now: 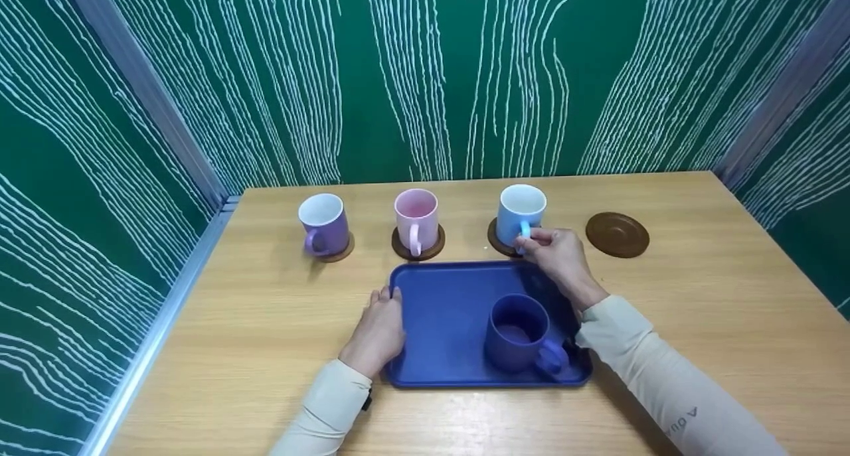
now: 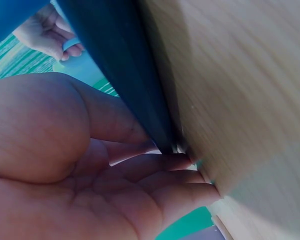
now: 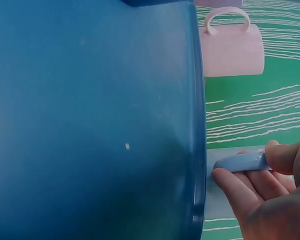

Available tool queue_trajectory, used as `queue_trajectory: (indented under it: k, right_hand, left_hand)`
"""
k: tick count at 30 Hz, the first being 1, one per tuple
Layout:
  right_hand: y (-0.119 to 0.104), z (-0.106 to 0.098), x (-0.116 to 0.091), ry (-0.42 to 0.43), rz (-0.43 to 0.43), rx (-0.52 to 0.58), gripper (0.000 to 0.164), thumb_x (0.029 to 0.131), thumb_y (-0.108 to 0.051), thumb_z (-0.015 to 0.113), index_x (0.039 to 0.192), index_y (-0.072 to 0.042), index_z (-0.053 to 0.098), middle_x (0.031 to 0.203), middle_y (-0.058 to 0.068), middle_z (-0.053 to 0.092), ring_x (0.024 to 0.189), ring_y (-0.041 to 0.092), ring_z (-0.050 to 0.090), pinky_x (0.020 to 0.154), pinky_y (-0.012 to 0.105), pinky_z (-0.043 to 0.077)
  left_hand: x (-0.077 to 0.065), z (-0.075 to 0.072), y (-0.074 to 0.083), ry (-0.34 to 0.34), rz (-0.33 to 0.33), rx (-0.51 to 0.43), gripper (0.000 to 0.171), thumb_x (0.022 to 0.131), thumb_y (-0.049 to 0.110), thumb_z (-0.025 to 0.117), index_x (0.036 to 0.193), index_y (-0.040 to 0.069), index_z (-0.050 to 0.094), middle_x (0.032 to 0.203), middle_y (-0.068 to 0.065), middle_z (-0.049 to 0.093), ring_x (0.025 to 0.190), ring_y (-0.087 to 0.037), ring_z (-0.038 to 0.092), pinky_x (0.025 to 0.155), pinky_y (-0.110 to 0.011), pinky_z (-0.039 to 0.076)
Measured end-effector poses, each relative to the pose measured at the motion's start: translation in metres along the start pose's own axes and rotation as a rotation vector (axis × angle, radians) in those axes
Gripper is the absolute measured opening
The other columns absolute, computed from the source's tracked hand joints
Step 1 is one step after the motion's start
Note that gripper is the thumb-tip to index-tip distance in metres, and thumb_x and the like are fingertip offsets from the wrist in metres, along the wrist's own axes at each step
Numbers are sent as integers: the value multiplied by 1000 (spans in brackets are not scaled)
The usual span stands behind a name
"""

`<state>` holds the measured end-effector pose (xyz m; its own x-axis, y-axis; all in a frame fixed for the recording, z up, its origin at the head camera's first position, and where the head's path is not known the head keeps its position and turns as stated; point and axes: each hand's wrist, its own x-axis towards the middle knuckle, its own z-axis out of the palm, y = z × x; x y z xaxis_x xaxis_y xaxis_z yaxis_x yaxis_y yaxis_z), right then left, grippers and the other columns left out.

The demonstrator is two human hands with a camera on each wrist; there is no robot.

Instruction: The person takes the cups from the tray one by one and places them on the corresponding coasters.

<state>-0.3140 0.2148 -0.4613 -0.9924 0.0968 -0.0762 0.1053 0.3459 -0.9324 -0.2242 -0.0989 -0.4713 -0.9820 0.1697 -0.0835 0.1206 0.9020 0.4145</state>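
Observation:
In the head view, my right hand (image 1: 558,257) pinches the handle of a light blue mug (image 1: 516,207), which stands on a brown coaster (image 1: 493,233). The right wrist view shows thumb and fingers on that handle (image 3: 242,162). My left hand (image 1: 377,330) rests along the left edge of a blue tray (image 1: 438,323), its fingers fairly straight; from the left wrist its fingertips (image 2: 205,192) touch the table beside the rim. A dark blue mug (image 1: 514,346) stands on the tray's right half, its handle turned toward the lower right.
Left of the light blue mug, a pink mug (image 1: 417,220) and a purple mug (image 1: 329,227) stand on coasters. A bare brown coaster (image 1: 617,235) lies at the right. Green walls (image 1: 597,64) with white lines border the wooden table (image 1: 265,363).

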Motion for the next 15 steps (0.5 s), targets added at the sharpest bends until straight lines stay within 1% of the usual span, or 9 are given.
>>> queue_trajectory:
  k: [4,6,8,11,15]
  right_hand:
    - [-2,-3,-2,8,-15,-72,34,98,-28,73,122,-3,75,114,17,75,98,19,70,77,20,56]
    - [-4,-5,-4,-3,-16,-102,36,98,-29,72,124,-4,74,115,16,75,99,20,69,78,20,55]
    - [-6,-9,-6,-19,-19,-134,39,98,-30,72,127,-4,72,118,15,74,103,21,68,83,25,55]
    - [-9,-16,-11,-22,-54,-211,42,98,-33,71,130,-5,71,122,15,73,110,26,68,90,35,55]
    - [-14,-29,-19,29,-161,-313,40,98,-33,71,126,-5,73,120,15,75,114,31,70,94,47,56]
  left_hand:
    - [0,1,0,0,2,7,62,94,-3,59,152,-11,41,157,-33,38,149,-50,32,121,-58,30]
    - [0,1,0,-2,3,13,62,94,-3,60,152,-11,40,157,-34,38,149,-50,32,121,-57,30]
    - [0,1,0,-4,3,15,62,94,-2,61,153,-11,40,157,-34,38,149,-50,32,120,-58,30]
    - [0,1,0,4,15,20,62,94,-1,61,152,-11,41,156,-34,39,148,-51,34,120,-58,32]
    - [0,1,0,14,31,36,62,93,-1,63,150,-12,43,154,-35,42,146,-52,36,117,-59,35]
